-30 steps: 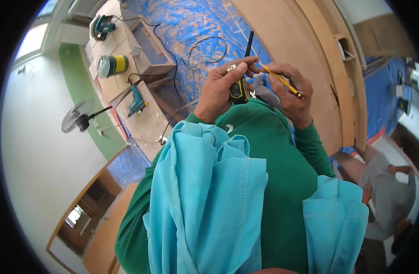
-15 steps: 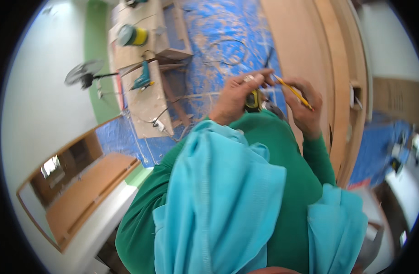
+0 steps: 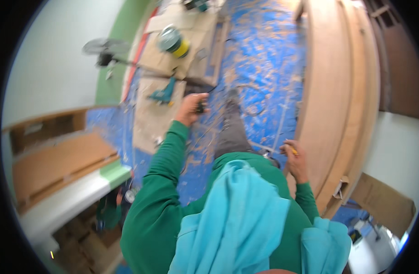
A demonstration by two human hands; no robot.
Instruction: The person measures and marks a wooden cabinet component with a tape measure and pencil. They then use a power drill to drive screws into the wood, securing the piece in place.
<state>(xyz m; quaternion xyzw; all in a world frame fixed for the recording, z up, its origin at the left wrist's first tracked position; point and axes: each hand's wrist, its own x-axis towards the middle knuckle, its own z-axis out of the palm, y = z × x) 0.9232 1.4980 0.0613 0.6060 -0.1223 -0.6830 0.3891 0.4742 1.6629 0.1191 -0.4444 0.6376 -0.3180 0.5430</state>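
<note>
My left hand [image 3: 190, 109] is out to the left, shut on a dark tape measure [image 3: 200, 108], near the teal power drill [image 3: 163, 93] lying on a pale board [image 3: 152, 123]. My right hand [image 3: 295, 160] is down at my right side beside the long wooden panels [image 3: 328, 91], closed on a yellow pencil [image 3: 293, 150]. A turquoise cloth [image 3: 232, 214] hangs over the front of my green top. My dark trouser leg [image 3: 232, 128] shows between my hands. The picture is somewhat blurred.
A blue sheet [image 3: 259, 45] with shavings and cables covers the floor. A jar with yellow band [image 3: 173, 43] and a power tool [image 3: 193, 4] sit on the workbench. A fan [image 3: 104, 50] stands left. A person in green [image 3: 109, 212] is low at left. A cardboard sheet [image 3: 383, 201] leans right.
My hands have moved apart, the left swinging out left with the tape measure, the right lowering with the pencil. My view has shifted, and my leg now shows on the blue sheet.
</note>
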